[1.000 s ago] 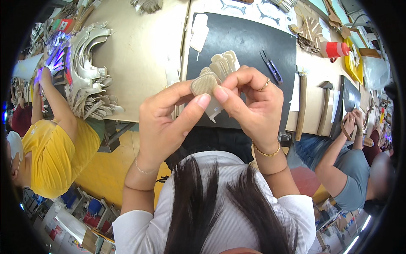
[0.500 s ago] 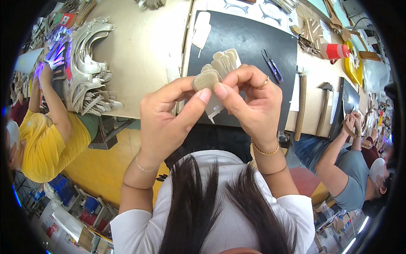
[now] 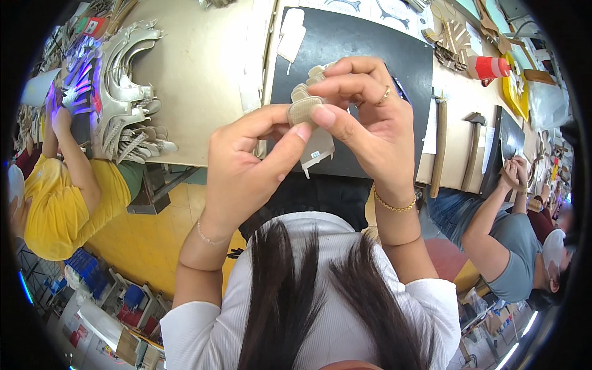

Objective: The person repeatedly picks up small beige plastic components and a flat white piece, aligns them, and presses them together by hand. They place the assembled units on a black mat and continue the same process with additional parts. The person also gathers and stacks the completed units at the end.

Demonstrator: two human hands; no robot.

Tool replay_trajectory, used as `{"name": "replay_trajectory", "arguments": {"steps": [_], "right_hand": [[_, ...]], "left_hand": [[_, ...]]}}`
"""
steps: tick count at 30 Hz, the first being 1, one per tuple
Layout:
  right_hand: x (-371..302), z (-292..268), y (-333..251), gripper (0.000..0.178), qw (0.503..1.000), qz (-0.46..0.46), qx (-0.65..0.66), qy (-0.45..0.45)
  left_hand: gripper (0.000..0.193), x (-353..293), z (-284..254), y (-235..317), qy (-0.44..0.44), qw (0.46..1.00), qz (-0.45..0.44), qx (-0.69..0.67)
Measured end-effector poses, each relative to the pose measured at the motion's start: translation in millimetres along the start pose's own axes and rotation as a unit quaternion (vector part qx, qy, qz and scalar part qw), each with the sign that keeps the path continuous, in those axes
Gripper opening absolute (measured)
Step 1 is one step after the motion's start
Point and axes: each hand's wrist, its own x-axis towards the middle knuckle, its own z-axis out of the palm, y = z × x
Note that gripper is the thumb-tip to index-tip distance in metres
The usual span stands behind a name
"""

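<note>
My left hand (image 3: 253,148) pinches a small beige textured tab (image 3: 302,112) with rounded corners between thumb and forefinger. At its right edge, the thumb of my right hand (image 3: 373,117) presses on the same tab, and the curled forefinger sits just above it. Behind the tab, a fanned row of similar beige rounded pieces (image 3: 300,92) lies over the black mat (image 3: 364,46), partly hidden by my fingers. Below my hands a pale flat piece (image 3: 319,153) with a small label shows on the mat. Tweezers (image 3: 402,91) lie mostly hidden behind my right hand.
White flat pieces (image 3: 291,40) lie at the mat's upper left. Two hammers (image 3: 439,145) and a red-and-white bottle (image 3: 488,66) are to the right. Stacked pale curved parts (image 3: 126,92) are at left. Co-workers in yellow (image 3: 55,203) and grey (image 3: 502,253) work on either side.
The tab in my fingers has tipped so its upper edge now shows. My right forefinger and other fingers have lifted, covering more of the tweezers and the fanned pieces.
</note>
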Motion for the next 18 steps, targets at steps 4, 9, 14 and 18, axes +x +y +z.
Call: {"name": "replay_trajectory", "arguments": {"steps": [4, 9, 14, 18], "right_hand": [[5.3, 6.2, 5.4, 0.017, 0.999, -0.008, 0.042, 0.024], [7.2, 7.2, 5.8, 0.016, 0.997, 0.009, 0.082, 0.012], [9.5, 10.5, 8.9, 0.016, 0.997, 0.014, 0.078, 0.022], [11.4, 5.6, 14.5, 0.010, 0.998, 0.046, 0.024, -0.031]], "left_hand": [[0.011, 1.3, -1.0, 2.0, -0.006, 0.999, -0.034, -0.011], [0.008, 3.3, -2.2, -3.2, -0.008, 0.999, -0.018, -0.046], [0.007, 10.7, -0.7, -18.7, 0.001, 0.999, 0.032, -0.037], [0.007, 20.1, 2.7, -37.2, 0.025, 0.995, 0.092, -0.038]]}}
